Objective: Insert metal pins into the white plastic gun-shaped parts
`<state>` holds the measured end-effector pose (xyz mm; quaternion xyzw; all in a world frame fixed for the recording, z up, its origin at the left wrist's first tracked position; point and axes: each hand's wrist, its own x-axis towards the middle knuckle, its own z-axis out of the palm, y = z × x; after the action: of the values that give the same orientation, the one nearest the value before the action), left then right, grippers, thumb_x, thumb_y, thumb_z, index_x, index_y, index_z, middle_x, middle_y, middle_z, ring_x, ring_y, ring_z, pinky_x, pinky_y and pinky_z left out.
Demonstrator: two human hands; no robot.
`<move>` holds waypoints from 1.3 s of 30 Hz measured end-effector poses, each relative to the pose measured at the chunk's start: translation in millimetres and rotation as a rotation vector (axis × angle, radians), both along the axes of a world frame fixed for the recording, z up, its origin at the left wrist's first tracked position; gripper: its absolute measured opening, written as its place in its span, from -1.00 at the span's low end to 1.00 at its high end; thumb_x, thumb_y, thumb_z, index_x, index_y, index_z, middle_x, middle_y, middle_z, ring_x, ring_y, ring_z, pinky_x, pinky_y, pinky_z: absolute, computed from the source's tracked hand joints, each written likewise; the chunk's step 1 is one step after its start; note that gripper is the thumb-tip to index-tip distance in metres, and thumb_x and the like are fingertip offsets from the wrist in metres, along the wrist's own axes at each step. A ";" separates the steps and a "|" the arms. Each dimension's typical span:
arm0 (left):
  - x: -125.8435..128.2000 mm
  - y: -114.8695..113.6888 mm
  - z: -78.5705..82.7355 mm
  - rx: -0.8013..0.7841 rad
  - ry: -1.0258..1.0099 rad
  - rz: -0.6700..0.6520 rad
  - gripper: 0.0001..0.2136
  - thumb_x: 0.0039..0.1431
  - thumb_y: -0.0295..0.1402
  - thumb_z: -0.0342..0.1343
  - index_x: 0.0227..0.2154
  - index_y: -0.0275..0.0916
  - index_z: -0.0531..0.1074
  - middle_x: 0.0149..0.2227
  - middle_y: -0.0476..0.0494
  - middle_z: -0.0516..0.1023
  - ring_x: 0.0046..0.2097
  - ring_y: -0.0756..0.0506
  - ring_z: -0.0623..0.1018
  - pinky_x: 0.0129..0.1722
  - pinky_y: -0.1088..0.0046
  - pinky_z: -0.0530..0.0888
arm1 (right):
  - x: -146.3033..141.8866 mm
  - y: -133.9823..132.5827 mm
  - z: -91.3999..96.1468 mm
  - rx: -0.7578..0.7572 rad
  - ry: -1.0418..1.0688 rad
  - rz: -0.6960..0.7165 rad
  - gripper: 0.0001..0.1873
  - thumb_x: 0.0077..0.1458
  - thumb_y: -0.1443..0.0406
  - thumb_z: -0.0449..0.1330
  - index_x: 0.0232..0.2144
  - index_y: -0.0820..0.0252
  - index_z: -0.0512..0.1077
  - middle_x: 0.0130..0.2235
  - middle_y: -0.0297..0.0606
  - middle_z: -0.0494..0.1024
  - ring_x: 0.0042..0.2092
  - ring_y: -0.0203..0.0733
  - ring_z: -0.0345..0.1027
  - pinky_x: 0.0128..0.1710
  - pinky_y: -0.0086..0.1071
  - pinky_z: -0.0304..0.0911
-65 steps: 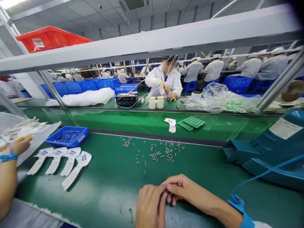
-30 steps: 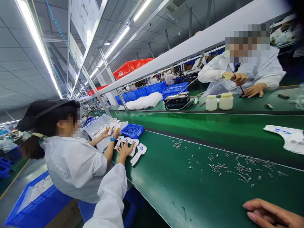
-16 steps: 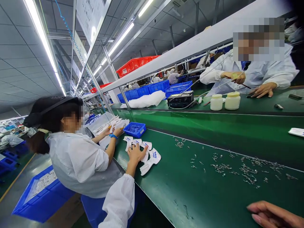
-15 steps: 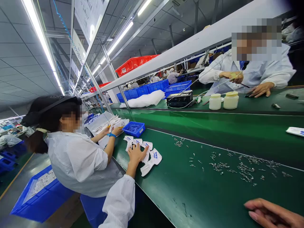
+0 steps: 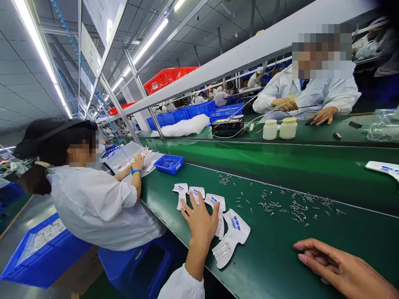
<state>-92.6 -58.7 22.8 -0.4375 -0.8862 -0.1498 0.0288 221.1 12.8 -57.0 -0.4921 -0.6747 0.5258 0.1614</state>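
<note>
Left hand (image 5: 199,228) spread wide, fingers (image 5: 216,214) lying on the white cards (image 5: 236,232), four side by side on the green tabletop (image 5: 280,265). Right hand (image 5: 343,265) loosely curled, holding nothing, off to the right. Small metal parts (image 5: 296,207) scattered just beyond the cards. Flat, light pressure is the right touch: cards stay apart, clear of the parts.

on my feed, my left hand (image 5: 201,226) sits palm down with the fingers spread wide, the forearm coming up from a white sleeve (image 5: 180,286). my right hand (image 5: 341,261) lies well apart at the lower right corner, fingers loosely curled, wrist cut off by the frame.
</note>
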 end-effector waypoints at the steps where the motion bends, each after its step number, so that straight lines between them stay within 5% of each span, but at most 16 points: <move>1: 5.1 -9.2 4.8 0.007 -0.018 -0.079 -0.25 0.24 0.17 -0.18 0.36 -0.20 0.03 0.43 -0.31 -0.07 0.41 -0.56 -0.18 0.28 -0.26 0.00 | 0.1 -2.0 5.6 -0.013 -0.002 0.007 -0.47 -0.05 -0.29 0.14 -0.12 -0.27 0.49 -0.20 -0.15 0.60 -0.19 0.06 0.48 -0.21 -0.19 0.38; 5: 20.1 -54.3 14.2 -0.017 -0.140 -0.638 -0.48 0.29 -0.02 -0.02 0.27 0.00 0.19 0.41 -0.04 0.05 0.44 -0.33 -0.15 0.35 -0.09 0.10 | -4.4 -11.3 35.5 -0.012 0.004 0.029 -0.36 0.03 -0.23 0.13 0.02 -0.04 0.43 -0.17 -0.14 0.57 -0.13 0.03 0.47 -0.16 -0.25 0.37; 7: 30.0 -72.4 9.2 -0.018 -0.144 -0.764 -0.59 0.29 -0.16 0.05 0.18 0.00 0.30 0.38 -0.03 0.13 0.44 -0.33 -0.10 0.33 -0.12 0.15 | -9.8 -16.0 50.6 -0.012 0.041 0.045 -0.37 0.06 -0.18 0.17 0.03 0.05 0.42 -0.20 -0.16 0.56 -0.15 -0.01 0.46 -0.15 -0.28 0.36; 10: 53.8 -85.7 -3.8 0.038 -0.125 -0.770 -0.62 0.28 -0.32 0.06 0.15 -0.02 0.32 0.32 -0.08 0.26 0.40 -0.35 0.05 0.27 -0.18 0.24 | -21.4 -24.1 70.6 -0.050 0.140 0.070 -0.40 0.05 -0.11 0.23 0.02 0.13 0.44 -0.29 -0.22 0.52 -0.23 -0.10 0.43 -0.19 -0.33 0.35; 13: 82.2 -86.9 -10.6 0.175 -0.176 -0.769 -0.51 0.22 -0.26 0.15 0.20 -0.06 0.26 0.26 -0.17 0.34 0.32 -0.39 0.21 0.22 -0.20 0.30 | -34.0 -34.3 86.6 -0.105 0.236 0.106 -0.45 0.05 -0.05 0.28 -0.03 0.16 0.45 -0.35 -0.29 0.46 -0.29 -0.18 0.37 -0.23 -0.36 0.32; 17: 105.4 -85.7 -7.2 0.389 -0.315 -0.789 -0.63 0.22 -0.37 0.15 0.09 -0.13 0.34 0.01 -0.21 0.53 0.07 -0.26 0.45 0.04 0.07 0.47 | -44.2 -47.8 98.7 -0.207 0.303 0.162 -0.47 0.04 -0.02 0.31 -0.05 0.17 0.43 -0.40 -0.37 0.40 -0.36 -0.27 0.26 -0.32 -0.39 0.24; 21: 107.2 -89.3 -4.9 0.466 -0.408 -0.802 -0.89 0.28 -0.48 0.07 -0.23 -0.14 0.43 -0.28 -0.08 0.57 -0.20 -0.12 0.49 -0.19 0.28 0.45 | -48.9 -55.5 101.4 -0.322 0.338 0.213 -0.50 0.03 -0.01 0.34 -0.09 0.17 0.44 -0.44 -0.42 0.36 -0.41 -0.32 0.20 -0.38 -0.43 0.18; 29: 96.6 -90.4 -17.2 0.670 -0.324 -0.573 -0.89 0.23 -0.53 0.11 -0.31 -0.16 0.40 -0.37 -0.01 0.53 -0.29 -0.05 0.49 -0.27 0.35 0.36 | -73.7 -61.2 103.8 -0.205 0.221 0.221 -0.60 0.11 -0.04 0.23 -0.29 0.18 0.50 -0.36 -0.32 0.48 -0.35 -0.26 0.28 -0.30 -0.39 0.23; 36: 89.5 -90.9 -20.4 0.613 -0.320 -0.573 -0.91 0.25 -0.50 0.10 -0.31 -0.16 0.41 -0.37 -0.02 0.55 -0.26 -0.08 0.50 -0.25 0.32 0.40 | -83.0 -62.0 103.0 -0.117 0.132 0.271 -0.66 0.20 0.02 0.15 -0.35 0.17 0.45 -0.34 -0.30 0.51 -0.29 -0.21 0.34 -0.27 -0.40 0.23; 39: 80.5 -90.2 -18.3 0.423 -0.331 -0.666 -0.77 0.23 -0.37 0.17 -0.05 -0.15 0.41 -0.12 -0.12 0.58 -0.03 -0.18 0.50 -0.06 0.21 0.45 | -80.3 -59.2 102.0 -0.041 0.007 0.312 -0.67 0.26 0.05 0.07 -0.34 0.15 0.44 -0.35 -0.32 0.49 -0.31 -0.21 0.30 -0.30 -0.40 0.20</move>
<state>-12.1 -149.0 4.5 -0.6542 -0.6391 -0.3974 -0.0747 140.8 -46.5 45.0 -0.3826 -0.7316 0.5598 0.0702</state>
